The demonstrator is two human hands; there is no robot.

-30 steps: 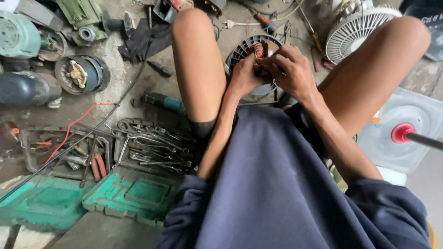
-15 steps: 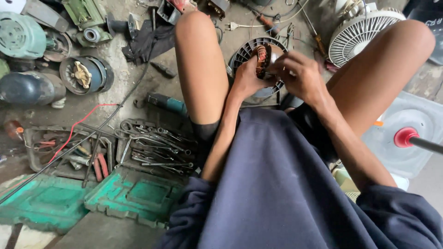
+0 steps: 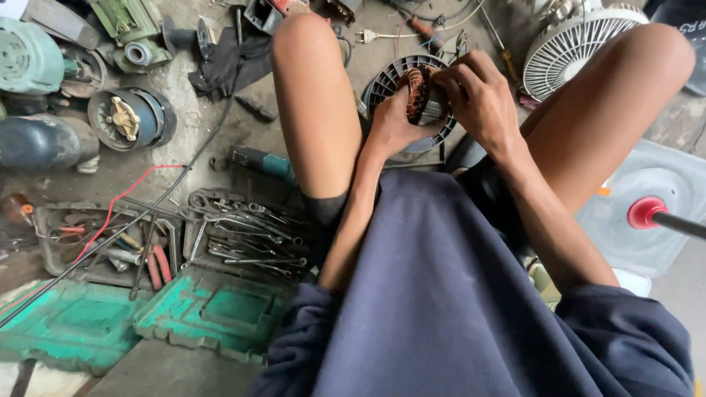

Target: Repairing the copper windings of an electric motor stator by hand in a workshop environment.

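1. Green case (image 3: 213, 312) and spanners (image 3: 243, 235) lie nearest, untouched.
2. Your left hand (image 3: 393, 125) wraps shut round the copper coil (image 3: 416, 94), between your knees.
3. Your right hand (image 3: 482, 99) pinches its windings; coil looks still seated in the grey vented housing (image 3: 386, 84).
4. White fan grille (image 3: 570, 48) waits beyond, unfitted.

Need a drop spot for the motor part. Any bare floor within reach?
Bare concrete lies left of the left knee, between the black cloth and the teal power tool. The tool tray, green case and motors crowd the left. Both hands, left hand and right hand, hold the copper-wound stator against the slotted housing.
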